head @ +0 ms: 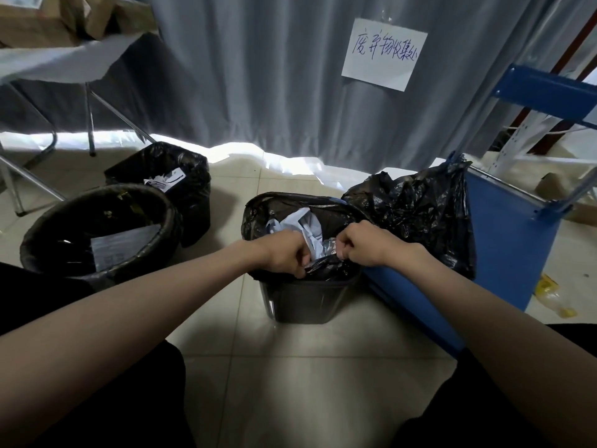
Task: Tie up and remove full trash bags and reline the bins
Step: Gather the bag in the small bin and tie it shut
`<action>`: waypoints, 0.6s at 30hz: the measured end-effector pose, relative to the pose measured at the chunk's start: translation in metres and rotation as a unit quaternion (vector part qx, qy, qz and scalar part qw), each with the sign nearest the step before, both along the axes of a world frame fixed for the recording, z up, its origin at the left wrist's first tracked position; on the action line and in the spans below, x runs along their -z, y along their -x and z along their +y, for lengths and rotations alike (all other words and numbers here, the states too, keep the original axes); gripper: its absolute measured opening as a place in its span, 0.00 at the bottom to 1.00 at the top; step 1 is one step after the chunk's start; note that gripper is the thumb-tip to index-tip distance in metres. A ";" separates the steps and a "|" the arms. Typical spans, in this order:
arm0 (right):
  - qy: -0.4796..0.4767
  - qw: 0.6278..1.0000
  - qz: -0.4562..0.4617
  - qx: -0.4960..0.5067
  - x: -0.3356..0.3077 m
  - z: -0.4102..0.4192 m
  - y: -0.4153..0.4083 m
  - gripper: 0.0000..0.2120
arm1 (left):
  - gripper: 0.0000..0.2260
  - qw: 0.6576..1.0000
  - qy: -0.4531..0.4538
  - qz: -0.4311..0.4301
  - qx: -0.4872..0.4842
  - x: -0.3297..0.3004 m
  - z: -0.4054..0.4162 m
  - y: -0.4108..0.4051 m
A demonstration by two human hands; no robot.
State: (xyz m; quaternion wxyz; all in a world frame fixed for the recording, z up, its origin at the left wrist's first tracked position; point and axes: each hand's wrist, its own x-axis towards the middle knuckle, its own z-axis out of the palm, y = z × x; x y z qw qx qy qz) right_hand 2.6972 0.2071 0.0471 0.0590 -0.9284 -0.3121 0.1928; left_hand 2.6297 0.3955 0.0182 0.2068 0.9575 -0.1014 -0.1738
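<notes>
A dark rectangular bin (307, 300) stands on the tiled floor in front of me, lined with a black trash bag (277, 205) that holds crumpled white paper (300, 223). My left hand (284, 253) grips the near edge of the bag with curled fingers. My right hand (361, 242) pinches the same edge a little to the right. The two hands are close together over the bin's front rim.
A round bin (97, 227) and a square bin (168, 176), both with black liners and paper inside, stand at the left. A bulging black bag (420, 215) leans on a blue metal rack (510, 253) at the right. A grey curtain (258, 76) with a paper sign (384, 54) hangs behind.
</notes>
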 end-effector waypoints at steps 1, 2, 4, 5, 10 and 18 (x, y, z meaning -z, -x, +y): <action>0.007 1.000 0.003 0.003 -0.001 0.000 -0.001 0.14 | 0.03 1.000 -0.005 -0.003 -0.006 -0.002 0.002 0.000; 0.016 1.000 0.006 0.005 -0.002 -0.001 -0.001 0.14 | 0.04 1.000 -0.013 -0.006 -0.013 -0.004 0.004 -0.001; 0.032 0.999 0.014 0.007 -0.003 -0.001 -0.001 0.14 | 0.06 0.999 -0.040 -0.016 -0.022 -0.007 0.008 -0.001; 0.039 0.999 0.019 0.006 -0.002 -0.001 -0.002 0.14 | 0.06 0.998 -0.061 -0.021 -0.019 -0.007 0.010 0.000; 0.076 0.996 0.044 0.015 0.001 -0.004 -0.009 0.12 | 0.08 0.988 -0.154 -0.028 -0.006 0.001 0.021 0.008; 0.052 0.991 0.100 0.069 -0.002 -0.004 -0.006 0.07 | 0.22 0.970 -0.225 -0.084 -0.040 0.004 0.048 0.018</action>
